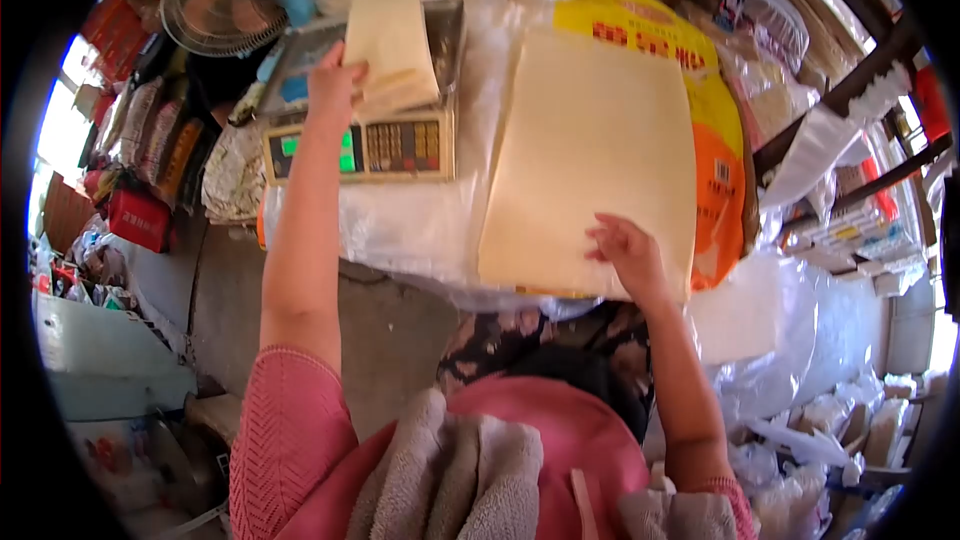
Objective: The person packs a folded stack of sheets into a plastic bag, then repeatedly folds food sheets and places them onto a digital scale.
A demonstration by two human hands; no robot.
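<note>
My left hand (pixel 335 87) reaches forward to a digital scale (pixel 447 135), its fingers closed at the left edge of a narrow stack of cream sheets (pixel 390 35). The stack lies over the scale's metal pan, and its near end is a little blurred. Green digits glow on the scale's display, beside a keypad. On the right, a broad pile of large cream sheets (pixel 590 140) covers the work surface. Above the near part of this pile is my right hand (pixel 622 248), fingers spread and slightly bent, holding nothing.
Under the large sheets lies a yellow and orange printed sack (pixel 720 170). Clear plastic (pixel 400 225) covers the table near the scale. A fan (pixel 225 0) stands at the back left, and a red bag (pixel 140 218) sits below it. Plastic-wrapped packs (pixel 800 470) fill the lower right.
</note>
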